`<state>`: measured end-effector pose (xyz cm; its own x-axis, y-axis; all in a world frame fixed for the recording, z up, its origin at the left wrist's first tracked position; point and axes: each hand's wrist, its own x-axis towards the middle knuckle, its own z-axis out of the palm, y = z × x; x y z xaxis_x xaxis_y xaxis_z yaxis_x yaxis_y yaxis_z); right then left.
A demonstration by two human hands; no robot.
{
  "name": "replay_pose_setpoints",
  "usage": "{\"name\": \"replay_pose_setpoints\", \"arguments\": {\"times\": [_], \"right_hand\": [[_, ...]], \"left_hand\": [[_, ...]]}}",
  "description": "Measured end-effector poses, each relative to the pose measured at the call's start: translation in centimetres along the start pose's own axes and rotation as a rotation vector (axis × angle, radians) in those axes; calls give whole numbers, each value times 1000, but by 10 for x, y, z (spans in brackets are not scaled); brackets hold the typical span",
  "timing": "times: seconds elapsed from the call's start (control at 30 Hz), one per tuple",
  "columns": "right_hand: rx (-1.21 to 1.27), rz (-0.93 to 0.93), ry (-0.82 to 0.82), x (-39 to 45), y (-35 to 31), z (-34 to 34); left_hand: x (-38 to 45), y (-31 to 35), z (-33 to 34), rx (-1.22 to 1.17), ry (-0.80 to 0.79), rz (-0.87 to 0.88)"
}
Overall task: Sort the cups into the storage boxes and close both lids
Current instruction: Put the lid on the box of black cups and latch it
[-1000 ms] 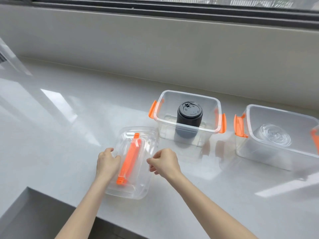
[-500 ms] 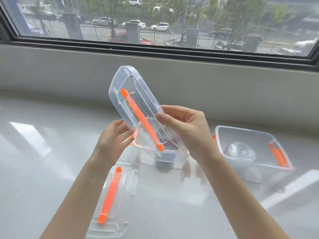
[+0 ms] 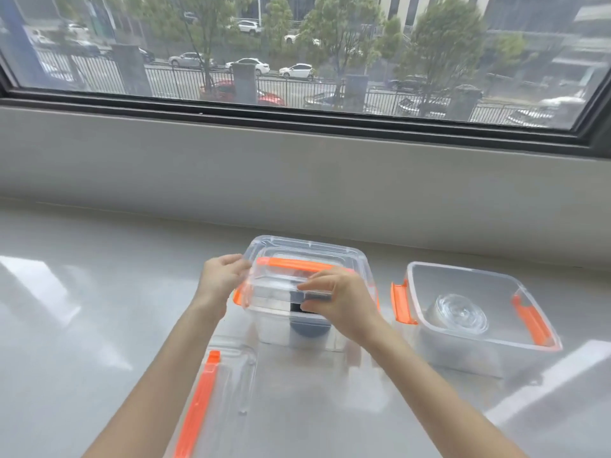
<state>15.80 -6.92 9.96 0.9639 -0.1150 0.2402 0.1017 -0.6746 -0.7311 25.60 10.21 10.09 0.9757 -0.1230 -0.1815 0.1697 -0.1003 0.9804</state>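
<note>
We are working on a pale, glossy surface (image 3: 99,325) under a wide window (image 3: 297,54), and by our judgement the job is a little past halfway. Both cups seem to be sorted already, one to each box, so what remains is the lids.

The right storage box (image 3: 542,345) stands open, its orange latches swung out at both ends, with the clear cup (image 3: 458,314) resting inside on its floor. Nothing covers it yet. The left storage box (image 3: 264,328) sits just beside it and holds the dark cup (image 3: 309,325), which we can see only dimly through the wall.

Over that left box we hold the first lid (image 3: 307,256), the one with the orange handle on top. It lies roughly level on the rim, but we cannot tell whether it is fully seated, and the side latches do not look snapped up.

The second lid (image 3: 231,385) lies flat on the surface near us, in front of the left box, untouched.

Our left hand (image 3: 221,279) has its grip on the lid's left edge, fingers curled over it. Our right hand (image 3: 337,299) pinches the near edge of the same lid.

Left to do, as we judge it: press this lid home, latch it, then cover and latch the right box.
</note>
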Motion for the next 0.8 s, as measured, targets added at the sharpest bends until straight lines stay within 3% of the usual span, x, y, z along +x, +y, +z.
{"name": "replay_pose_setpoints", "arguments": {"times": [0.2,0.63,0.7,0.8], "right_hand": [[-96,-19,-40,0,25,23],[-67,-12,-67,-6,41,24],[-19,28,49,-8,41,16],[57,221,356,-14,50,4]], "left_hand": [[10,-32,10,416,112,71],[11,-46,18,478,151,103],[11,-48,15,411,176,76],[11,-54,10,306,194,-2]]}}
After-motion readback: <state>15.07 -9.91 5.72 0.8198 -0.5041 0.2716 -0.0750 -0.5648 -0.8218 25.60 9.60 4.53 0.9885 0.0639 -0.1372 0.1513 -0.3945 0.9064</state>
